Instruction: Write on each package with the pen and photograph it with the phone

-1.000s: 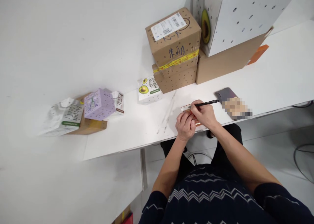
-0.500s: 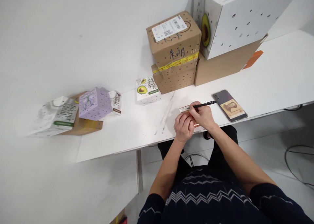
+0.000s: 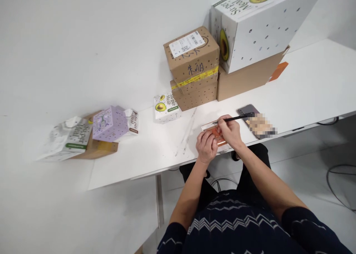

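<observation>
The left hand is sitting slightly farther from the right hand than a second ago, so more of the orange card is showing between them. The card is lying on the desk, left of the phone. The right hand, left of the phone too, is keeping its fingers narrow around the black pen, which is slanting toward the card's white part. The left fingers are bending over the card; whether they are pinching or only pressing, I cannot tell. Writing appears to be continuing.
</observation>
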Demonstrator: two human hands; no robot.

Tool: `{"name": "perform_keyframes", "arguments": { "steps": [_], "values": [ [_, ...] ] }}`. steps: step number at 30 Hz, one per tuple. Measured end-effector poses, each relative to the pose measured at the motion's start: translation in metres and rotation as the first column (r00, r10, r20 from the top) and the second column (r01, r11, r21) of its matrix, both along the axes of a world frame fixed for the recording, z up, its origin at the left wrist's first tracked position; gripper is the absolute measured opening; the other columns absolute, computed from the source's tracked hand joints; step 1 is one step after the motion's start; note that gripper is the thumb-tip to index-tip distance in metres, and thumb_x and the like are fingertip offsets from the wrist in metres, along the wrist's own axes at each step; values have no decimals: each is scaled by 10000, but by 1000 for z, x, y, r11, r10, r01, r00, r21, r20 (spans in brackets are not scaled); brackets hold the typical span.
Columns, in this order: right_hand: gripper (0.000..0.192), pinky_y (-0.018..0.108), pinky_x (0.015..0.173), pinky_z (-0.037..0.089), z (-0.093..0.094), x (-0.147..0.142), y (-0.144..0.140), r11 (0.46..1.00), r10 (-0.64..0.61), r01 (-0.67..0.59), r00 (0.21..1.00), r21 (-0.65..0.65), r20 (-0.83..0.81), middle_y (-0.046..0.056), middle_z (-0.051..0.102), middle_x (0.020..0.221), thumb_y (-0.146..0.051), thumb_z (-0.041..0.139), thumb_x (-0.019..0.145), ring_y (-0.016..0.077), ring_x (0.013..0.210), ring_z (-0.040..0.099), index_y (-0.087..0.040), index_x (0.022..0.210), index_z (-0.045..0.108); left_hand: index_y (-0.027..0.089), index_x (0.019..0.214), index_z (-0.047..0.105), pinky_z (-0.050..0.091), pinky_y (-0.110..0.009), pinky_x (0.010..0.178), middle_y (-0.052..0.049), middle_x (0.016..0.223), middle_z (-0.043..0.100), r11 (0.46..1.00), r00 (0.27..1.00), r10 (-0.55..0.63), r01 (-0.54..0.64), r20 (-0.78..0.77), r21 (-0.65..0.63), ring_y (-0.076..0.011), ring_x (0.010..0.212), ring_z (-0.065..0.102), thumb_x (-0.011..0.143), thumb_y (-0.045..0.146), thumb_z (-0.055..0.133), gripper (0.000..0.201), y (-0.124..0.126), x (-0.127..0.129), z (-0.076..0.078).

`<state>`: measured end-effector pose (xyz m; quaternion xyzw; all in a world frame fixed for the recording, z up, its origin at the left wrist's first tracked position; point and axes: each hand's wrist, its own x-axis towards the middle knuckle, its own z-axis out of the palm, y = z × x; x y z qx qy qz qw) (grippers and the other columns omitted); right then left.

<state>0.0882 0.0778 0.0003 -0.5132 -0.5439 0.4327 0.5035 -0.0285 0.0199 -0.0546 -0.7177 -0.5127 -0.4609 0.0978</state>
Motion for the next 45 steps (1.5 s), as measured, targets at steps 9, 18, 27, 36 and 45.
{"name": "perform_keyframes", "arguments": {
  "steps": [9,18,27,36,45],
  "values": [
    [179,294,659,431,-5,48,20,960,229,-32,660,-278,716,125,686,757,-322,499,872,240,744,662,-158,867,569,161,949,663,493,-422,922,-119,1011,686,999,999,34,-33,-25,21,-228,1066,590,920,250,396,282,1,0,-3],
    [366,349,722,436,-7,39,12,928,336,-17,465,-371,819,200,682,1020,-399,453,910,322,962,647,-114,1127,530,163,956,655,497,-416,913,-121,1006,687,998,999,37,-36,-31,57,-220,1044,607,919,242,398,271,3,0,0],
    [340,386,817,417,-24,108,-12,959,-261,246,586,138,767,162,627,985,-389,420,914,281,946,559,-139,1044,610,161,1181,563,386,-510,1046,-173,1263,527,996,998,-56,53,-33,-67,-300,1271,441,877,462,527,429,-24,-6,8],
    [618,518,894,414,-76,133,-11,873,-480,163,466,461,744,223,477,1268,-591,521,821,369,1107,490,-142,1244,561,263,1400,423,221,-567,1135,-151,1551,53,704,965,-260,172,-25,-689,-395,1449,77,649,582,752,880,-2,-45,55],
    [594,542,796,458,-70,137,-14,869,-475,159,535,469,699,230,523,1213,-548,523,802,398,1012,569,-142,1229,601,196,1177,620,419,-429,1031,-127,1261,527,770,839,271,106,472,-629,-277,1195,517,722,481,694,542,-17,-58,49]
  ]
}}
